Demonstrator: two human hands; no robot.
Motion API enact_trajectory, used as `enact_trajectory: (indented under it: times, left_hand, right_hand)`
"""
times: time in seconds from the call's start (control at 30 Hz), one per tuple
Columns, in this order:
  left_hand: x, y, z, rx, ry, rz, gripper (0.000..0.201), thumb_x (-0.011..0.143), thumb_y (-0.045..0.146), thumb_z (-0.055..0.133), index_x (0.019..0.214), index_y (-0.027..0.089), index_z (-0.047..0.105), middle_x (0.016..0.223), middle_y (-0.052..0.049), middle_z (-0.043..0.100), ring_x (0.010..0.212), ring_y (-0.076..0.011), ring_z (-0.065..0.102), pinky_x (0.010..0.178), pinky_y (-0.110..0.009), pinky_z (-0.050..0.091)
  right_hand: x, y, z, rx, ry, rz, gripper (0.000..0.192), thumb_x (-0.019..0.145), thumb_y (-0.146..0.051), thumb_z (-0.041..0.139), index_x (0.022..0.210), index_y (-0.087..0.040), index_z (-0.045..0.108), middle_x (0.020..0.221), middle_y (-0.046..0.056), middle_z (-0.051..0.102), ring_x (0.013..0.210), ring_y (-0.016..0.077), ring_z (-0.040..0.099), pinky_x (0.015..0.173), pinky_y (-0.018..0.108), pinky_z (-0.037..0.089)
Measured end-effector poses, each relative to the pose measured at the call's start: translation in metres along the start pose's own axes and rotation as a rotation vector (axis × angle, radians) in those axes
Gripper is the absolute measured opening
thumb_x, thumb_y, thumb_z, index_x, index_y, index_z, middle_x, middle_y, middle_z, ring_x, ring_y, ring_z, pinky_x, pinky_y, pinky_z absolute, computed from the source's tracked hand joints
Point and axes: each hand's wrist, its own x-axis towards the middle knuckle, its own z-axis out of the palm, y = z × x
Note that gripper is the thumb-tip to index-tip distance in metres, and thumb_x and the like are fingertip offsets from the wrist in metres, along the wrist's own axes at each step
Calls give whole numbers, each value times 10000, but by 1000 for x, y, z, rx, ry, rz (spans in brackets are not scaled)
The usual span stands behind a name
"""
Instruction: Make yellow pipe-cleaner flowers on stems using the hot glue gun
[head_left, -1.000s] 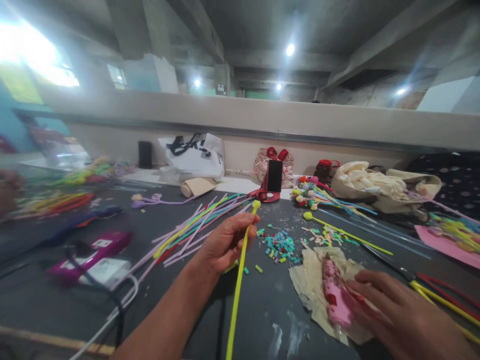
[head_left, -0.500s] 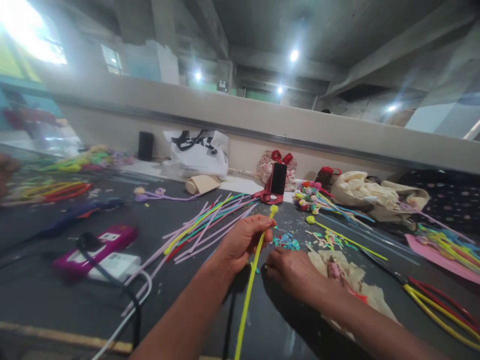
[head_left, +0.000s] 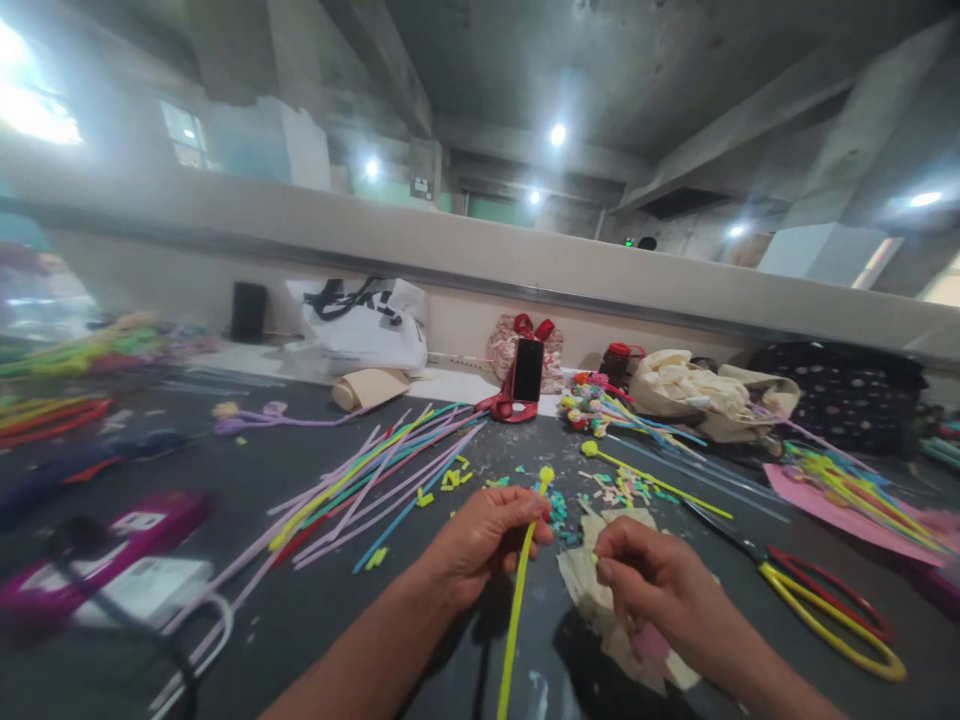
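My left hand [head_left: 487, 540] is closed, thumb and fingers pinching a long yellow pipe cleaner [head_left: 513, 630] just below the small round knob at its top. The stem runs down toward me past the bottom of the view. To the right, my right hand [head_left: 652, 575] is closed in a pinch above a crumpled beige cloth [head_left: 585, 590]. A tiny yellow-green piece [head_left: 595, 558] shows at its fingertips. Small blue-green pieces [head_left: 557, 512] lie just behind my left hand. Another yellow pipe cleaner [head_left: 667, 478] with a knobbed end rests behind my right hand.
Large scissors [head_left: 821, 605] with red and yellow handles lie at right, near a pink sheet [head_left: 840, 515] bearing pipe cleaners. Loose pipe cleaners [head_left: 375, 490] spread at left. A phone [head_left: 528, 370] stands at the back, between a white bag [head_left: 367, 335] and a cream cloth bundle [head_left: 690, 385].
My right hand has lifted from the table and moved right, now with a tiny yellow-green piece at its fingertips. My left hand still holds the yellow pipe cleaner. The view has shifted right.
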Motion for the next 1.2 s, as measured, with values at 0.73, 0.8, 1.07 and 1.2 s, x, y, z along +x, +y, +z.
enact_trajectory:
  times: [0.73,0.8,1.07,1.2]
  left_hand:
    - [28,-38,76,48,-40,-34,239,618,339,667,600,130,550,486,27,523,386,-52,450,368,-149,314]
    - [27,-36,73,67,-29,-30,240,609,334,672,584,131,546,478,29,526,371,-49,443,363,-150,315]
    - [20,-34,65,71,-147,-42,211,637,299,654,601,125,539,522,2,571,394,-58,488,351,-136,329]
    - [20,-37,67,59,-193,-66,188,646,276,643,606,122,542,517,-2,575,373,-52,475,331,-129,315]
  right_hand:
    - [-14,18,-34,-16,373,-108,120,730,-156,520,628,-169,581,588,-22,558,566,117,508,526,215,368]
    - [-12,18,-33,163,305,-31,100,729,-186,529,645,-161,577,568,-26,555,509,103,490,478,203,362]
    - [-8,31,-33,826,-59,49,156,680,-269,622,708,-121,580,580,2,611,405,58,463,409,171,347]
    - [-8,38,-31,901,-127,95,196,641,-287,656,671,-115,567,533,-4,580,383,52,460,379,151,316]
